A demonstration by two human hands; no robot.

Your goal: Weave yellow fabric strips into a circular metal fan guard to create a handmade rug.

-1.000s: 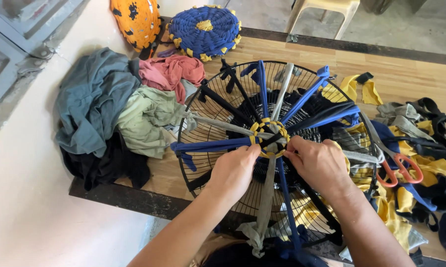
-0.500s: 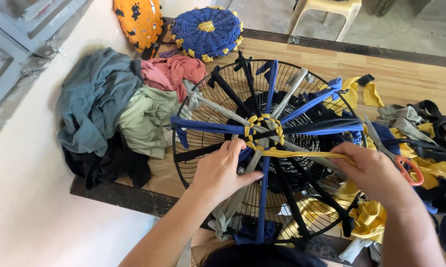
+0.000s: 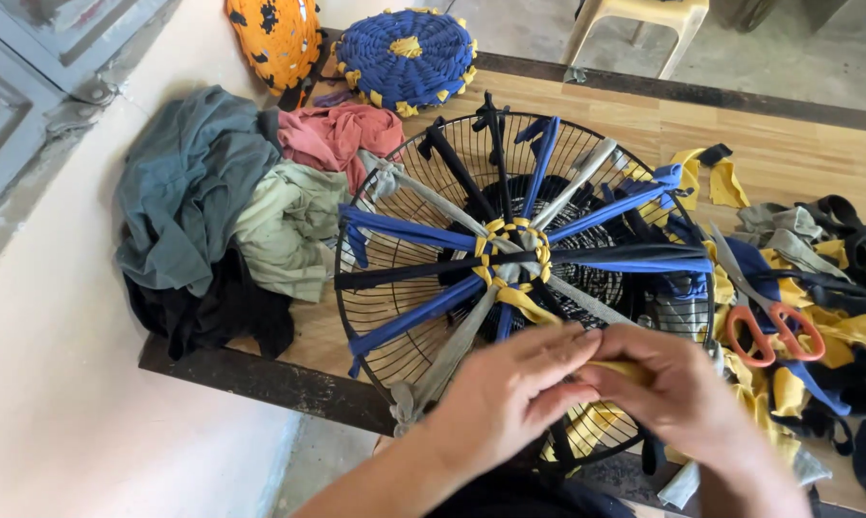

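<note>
A round black wire fan guard [image 3: 394,317] lies on the wooden platform, strung like spokes with blue, black and grey cloth strips. A small yellow woven ring [image 3: 514,251] sits at its hub. A yellow cloth strip [image 3: 529,305] runs from that ring down to my hands. My left hand [image 3: 510,393] and my right hand [image 3: 677,393] meet over the guard's near edge, both pinching the yellow strip between fingers and thumbs.
Orange-handled scissors [image 3: 769,321] lie right of the guard among yellow, blue and black cloth scraps [image 3: 836,336]. A pile of grey, green, pink and black clothes [image 3: 231,211] sits left. A finished blue-and-yellow round mat [image 3: 406,46] and an orange one [image 3: 274,36] lie behind. A plastic stool [image 3: 634,24] stands beyond.
My hands left the hub and drew the yellow strip out, first to the right, then came together at the guard's near edge. The yellow ring at the hub has grown.
</note>
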